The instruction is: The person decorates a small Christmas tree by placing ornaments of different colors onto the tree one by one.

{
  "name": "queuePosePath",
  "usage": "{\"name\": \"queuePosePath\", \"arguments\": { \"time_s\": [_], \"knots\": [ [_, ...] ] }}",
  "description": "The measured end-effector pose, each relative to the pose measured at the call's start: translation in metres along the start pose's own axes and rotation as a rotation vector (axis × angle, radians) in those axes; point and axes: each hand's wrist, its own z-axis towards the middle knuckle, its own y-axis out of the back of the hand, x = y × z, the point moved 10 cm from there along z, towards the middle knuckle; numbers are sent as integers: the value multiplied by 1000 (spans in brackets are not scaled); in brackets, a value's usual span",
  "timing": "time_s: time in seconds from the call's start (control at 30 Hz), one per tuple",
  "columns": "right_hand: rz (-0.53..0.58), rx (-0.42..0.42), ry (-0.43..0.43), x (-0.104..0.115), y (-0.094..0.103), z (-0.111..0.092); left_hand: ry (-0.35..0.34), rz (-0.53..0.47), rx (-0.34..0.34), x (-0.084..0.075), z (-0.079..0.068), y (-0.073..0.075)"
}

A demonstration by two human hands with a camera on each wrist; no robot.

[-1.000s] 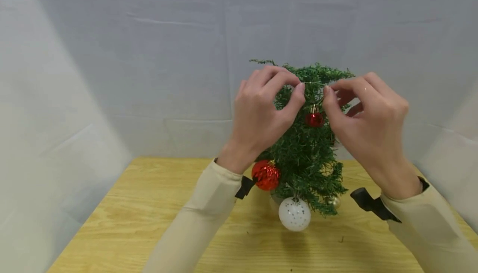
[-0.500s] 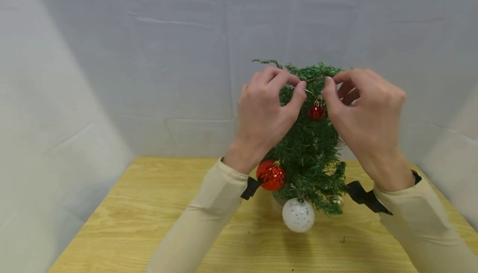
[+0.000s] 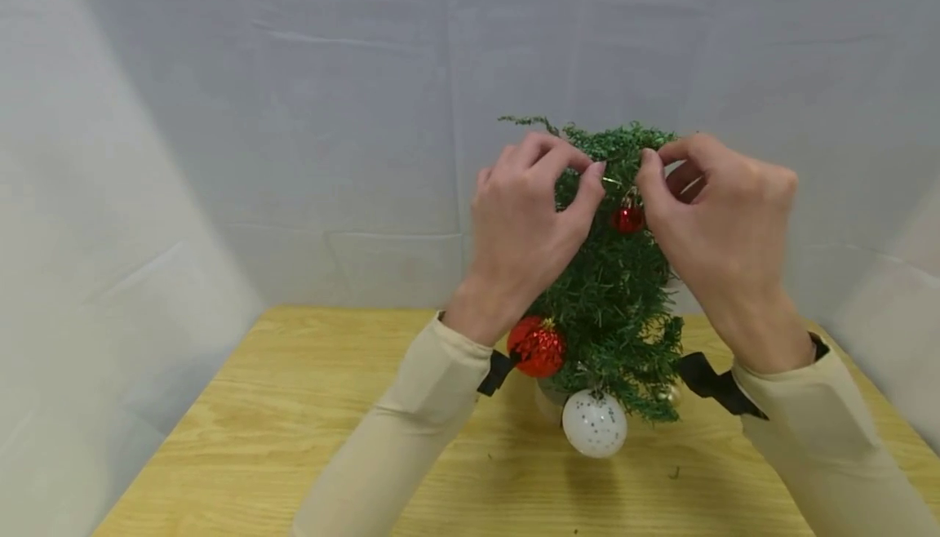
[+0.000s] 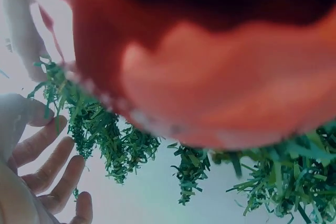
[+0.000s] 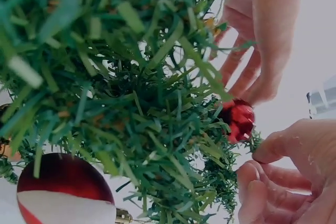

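Observation:
A small red bauble (image 3: 627, 219) hangs against the upper part of a small artificial Christmas tree (image 3: 613, 292). Left of it, my left hand (image 3: 532, 202) pinches its thin gold string between thumb and forefinger. To the right, the thumb and forefinger of my right hand (image 3: 716, 231) are pinched together at the branch tips; the strand at those fingertips is too thin to make out clearly. The right wrist view shows the small bauble (image 5: 239, 120) beside the foliage, close to the hands' fingers. In the left wrist view, a large blurred red bauble (image 4: 210, 87) covers much of the picture.
Lower on the tree hang a big red bauble (image 3: 538, 347), a white dotted bauble (image 3: 595, 423) and a small gold one (image 3: 671, 396). The tree stands on a wooden table (image 3: 294, 406) before a pale cloth backdrop (image 3: 330, 129).
The thread stretched between both hands' fingertips no longer shows clearly. The small red bauble has risen slightly and shifted right. My right hand has moved slightly up and left, keeping its pinch.

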Motion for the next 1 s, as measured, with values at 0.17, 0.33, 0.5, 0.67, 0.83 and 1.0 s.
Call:
{"name": "queuePosePath", "arguments": {
  "time_s": [0.17,0.33,0.5,0.67,0.83,1.0],
  "knots": [
    [-12,88,41,2,-2,-8,-7,-2,30,-1,-4,-1],
    [9,144,63,5,-4,-13,5,-34,73,0,-8,-3],
    [18,168,56,4,-7,-15,8,-86,99,3,-11,-6],
    [45,164,54,2,-5,-16,-12,-161,93,9,-19,-4],
    [69,139,80,2,4,-20,-26,-206,80,15,-28,4],
    [63,122,80,-2,16,-24,-44,-227,65,19,-40,12]
  ]
}}
